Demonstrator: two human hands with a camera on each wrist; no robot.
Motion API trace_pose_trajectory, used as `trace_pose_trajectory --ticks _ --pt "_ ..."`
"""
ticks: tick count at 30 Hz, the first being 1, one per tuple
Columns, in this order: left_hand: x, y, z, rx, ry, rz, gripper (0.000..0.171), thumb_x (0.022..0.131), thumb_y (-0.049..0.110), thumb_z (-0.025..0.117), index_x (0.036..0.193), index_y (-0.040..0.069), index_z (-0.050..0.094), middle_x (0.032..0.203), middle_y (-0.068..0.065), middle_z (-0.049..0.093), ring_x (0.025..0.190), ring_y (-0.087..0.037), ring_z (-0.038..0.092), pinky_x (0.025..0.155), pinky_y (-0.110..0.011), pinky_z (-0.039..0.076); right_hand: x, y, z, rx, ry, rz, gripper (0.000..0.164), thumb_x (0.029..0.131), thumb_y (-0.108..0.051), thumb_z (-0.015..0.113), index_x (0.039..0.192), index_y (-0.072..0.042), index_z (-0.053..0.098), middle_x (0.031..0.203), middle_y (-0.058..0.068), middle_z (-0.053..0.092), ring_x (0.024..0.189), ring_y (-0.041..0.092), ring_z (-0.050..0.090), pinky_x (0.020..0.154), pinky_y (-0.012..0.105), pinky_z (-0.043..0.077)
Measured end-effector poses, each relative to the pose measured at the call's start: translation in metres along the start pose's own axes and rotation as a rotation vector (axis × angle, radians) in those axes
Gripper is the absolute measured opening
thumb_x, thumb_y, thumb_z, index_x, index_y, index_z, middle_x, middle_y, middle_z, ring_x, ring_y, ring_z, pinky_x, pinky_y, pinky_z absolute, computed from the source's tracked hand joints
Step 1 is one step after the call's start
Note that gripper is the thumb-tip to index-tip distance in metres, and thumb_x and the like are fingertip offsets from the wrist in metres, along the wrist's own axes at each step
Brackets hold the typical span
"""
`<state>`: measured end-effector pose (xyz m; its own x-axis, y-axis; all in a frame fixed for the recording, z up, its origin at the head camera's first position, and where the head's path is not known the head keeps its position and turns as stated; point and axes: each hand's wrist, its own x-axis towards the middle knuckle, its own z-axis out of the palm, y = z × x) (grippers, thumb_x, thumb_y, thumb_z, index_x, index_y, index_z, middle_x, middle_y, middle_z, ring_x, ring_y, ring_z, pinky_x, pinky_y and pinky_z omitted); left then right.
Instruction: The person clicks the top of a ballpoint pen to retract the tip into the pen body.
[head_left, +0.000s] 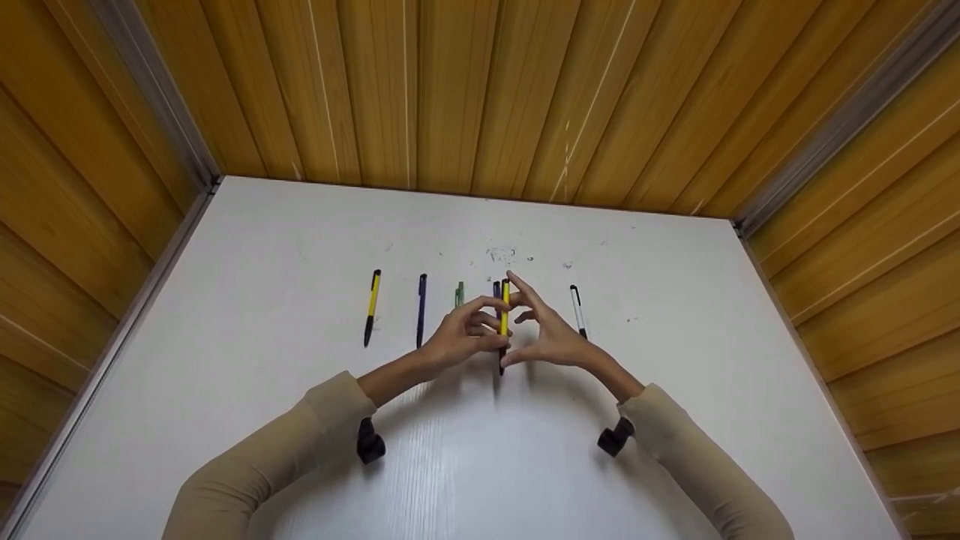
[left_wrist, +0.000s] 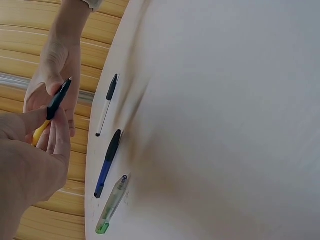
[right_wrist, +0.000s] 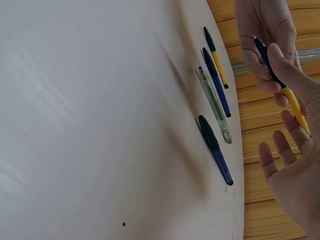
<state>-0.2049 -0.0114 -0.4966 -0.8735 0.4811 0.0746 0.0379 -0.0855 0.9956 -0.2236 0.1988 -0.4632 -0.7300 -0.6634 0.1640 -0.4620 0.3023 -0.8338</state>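
A yellow pen (head_left: 505, 319) with a black grip is held above the table, its tip pointing toward the person. My left hand (head_left: 463, 334) pinches it between thumb and fingers, seen also in the left wrist view around the pen's black grip (left_wrist: 58, 100). My right hand (head_left: 551, 334) is beside the pen with fingers spread, thumb by the grip and index finger near the far end. In the right wrist view the right thumb (right_wrist: 282, 60) overlaps the pen; whether it touches is unclear. Below the hands lies a blue pen (left_wrist: 106, 167), partly hidden in the head view.
On the white table (head_left: 300, 450) a row of pens lies: another yellow pen (head_left: 373, 306), a blue pen (head_left: 421, 307), a clear green pen (right_wrist: 215, 105) and a white pen (head_left: 577, 309) with black ends. Wood-patterned panels (head_left: 450, 97) border the table.
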Motion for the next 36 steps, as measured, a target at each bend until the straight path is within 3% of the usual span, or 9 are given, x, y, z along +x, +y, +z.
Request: trace_pose_trajectory --ticks 6,11,15,23,29,36 --pt "0.001 -0.003 0.001 -0.070 0.010 0.019 0.048 0.091 -0.008 0.069 0.135 -0.003 0.054 0.111 -0.039 0.066 0.089 -0.015 0.074 0.091 -0.041 0.063 0.002 0.000 0.003 -0.008 0.020 0.017 0.124 0.065 0.005 0.093 0.161 0.002 0.014 0.128 0.023 0.054 0.118 0.024 0.049 0.099 0.061 0.048" --pt "0.003 -0.002 0.000 -0.083 0.039 0.012 0.047 0.089 -0.011 0.070 0.134 -0.003 0.056 0.106 -0.032 0.070 0.087 -0.015 0.075 0.089 -0.040 0.064 0.006 0.018 0.005 -0.026 0.045 0.026 0.128 0.063 0.007 0.093 0.162 -0.002 0.014 0.128 0.024 0.054 0.119 0.026 0.048 0.099 0.060 0.048" --pt "0.006 0.000 0.000 -0.075 0.072 -0.014 0.047 0.088 -0.011 0.070 0.133 -0.001 0.059 0.108 -0.035 0.069 0.087 -0.017 0.076 0.087 -0.039 0.064 0.010 0.032 0.005 -0.049 0.074 0.018 0.130 0.061 0.002 0.096 0.163 -0.008 0.016 0.127 0.021 0.055 0.118 0.028 0.049 0.098 0.057 0.050" --pt "0.008 0.003 0.000 -0.076 0.119 -0.108 0.048 0.085 -0.014 0.071 0.131 -0.002 0.061 0.106 -0.034 0.072 0.081 -0.016 0.076 0.083 -0.037 0.065 0.010 0.037 0.007 -0.071 0.068 -0.003 0.127 0.061 -0.013 0.099 0.161 -0.010 0.021 0.122 0.014 0.058 0.117 0.023 0.051 0.096 0.049 0.052" --pt "0.010 0.002 0.000 -0.081 0.117 -0.109 0.049 0.085 -0.013 0.071 0.132 -0.005 0.059 0.107 -0.035 0.071 0.081 -0.017 0.076 0.083 -0.038 0.065 0.009 0.036 0.006 -0.101 0.067 -0.010 0.124 0.062 -0.011 0.098 0.160 -0.009 0.022 0.122 0.011 0.059 0.118 0.020 0.052 0.096 0.044 0.052" --pt "0.007 -0.006 0.002 -0.072 0.106 -0.071 0.046 0.087 -0.011 0.071 0.130 -0.003 0.059 0.109 -0.037 0.069 0.085 -0.018 0.075 0.086 -0.038 0.064 0.005 0.008 0.005 -0.049 0.002 0.010 0.126 0.067 0.002 0.093 0.161 0.004 0.008 0.126 0.027 0.054 0.121 0.034 0.049 0.099 0.064 0.048"
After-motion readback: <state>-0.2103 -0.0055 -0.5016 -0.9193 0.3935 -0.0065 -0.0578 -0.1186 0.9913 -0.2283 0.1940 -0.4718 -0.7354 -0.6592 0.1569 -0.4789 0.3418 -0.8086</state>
